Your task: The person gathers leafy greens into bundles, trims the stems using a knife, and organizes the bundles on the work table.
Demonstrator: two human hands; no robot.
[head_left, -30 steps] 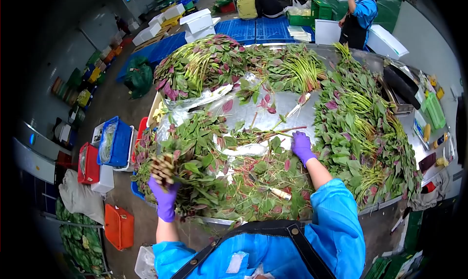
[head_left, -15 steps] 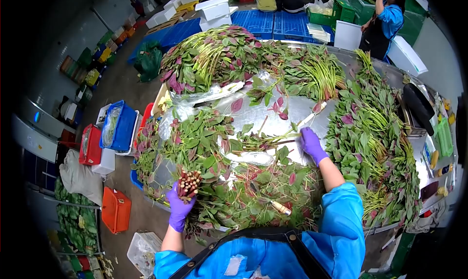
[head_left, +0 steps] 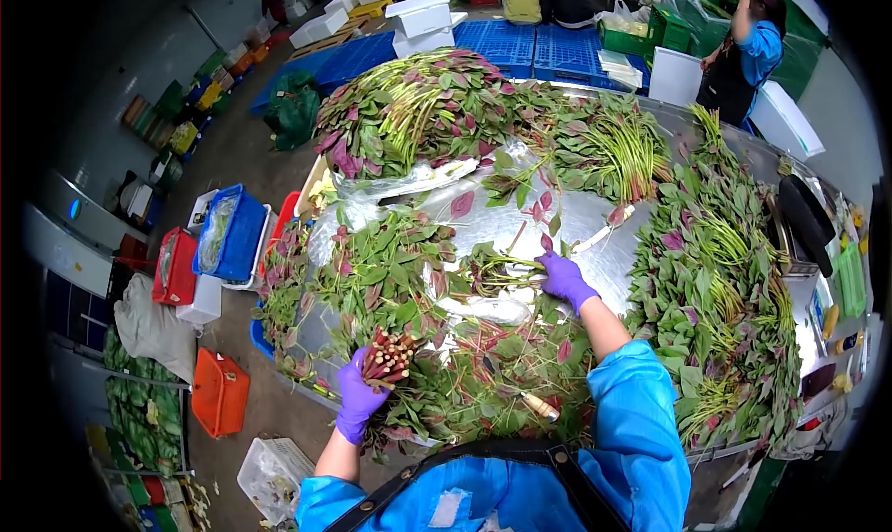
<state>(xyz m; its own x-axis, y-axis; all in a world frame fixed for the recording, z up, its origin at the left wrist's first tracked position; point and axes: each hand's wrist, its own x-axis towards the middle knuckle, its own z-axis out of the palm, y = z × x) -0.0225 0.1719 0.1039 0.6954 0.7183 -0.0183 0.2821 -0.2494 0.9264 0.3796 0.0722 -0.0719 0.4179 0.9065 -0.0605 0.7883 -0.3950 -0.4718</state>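
My left hand (head_left: 360,394), in a purple glove, is closed around a bundle of amaranth stems (head_left: 390,355), their cut reddish ends facing up. My right hand (head_left: 565,281), also gloved, reaches over the middle of the metal table (head_left: 599,218). Its fingers are closed on the ends of a few loose amaranth stems (head_left: 497,270), partly hidden by the hand. A crumpled clear plastic wrap (head_left: 497,307) lies just below these stems. Nearer my body, a knife with a wooden handle (head_left: 539,406) rests among scattered leaves and trimmings (head_left: 483,383).
A large amaranth heap (head_left: 418,105) lies at the back left, a smaller bunch (head_left: 613,151) at the back. A long row of bunches (head_left: 711,281) lines the right side. Blue (head_left: 228,230) and orange bins (head_left: 220,393) stand left. A co-worker (head_left: 743,53) stands at the far right.
My right hand has moved left onto the loose stems, which are now gathered closer together. My left hand, still holding its bundle, has shifted slightly right in view.
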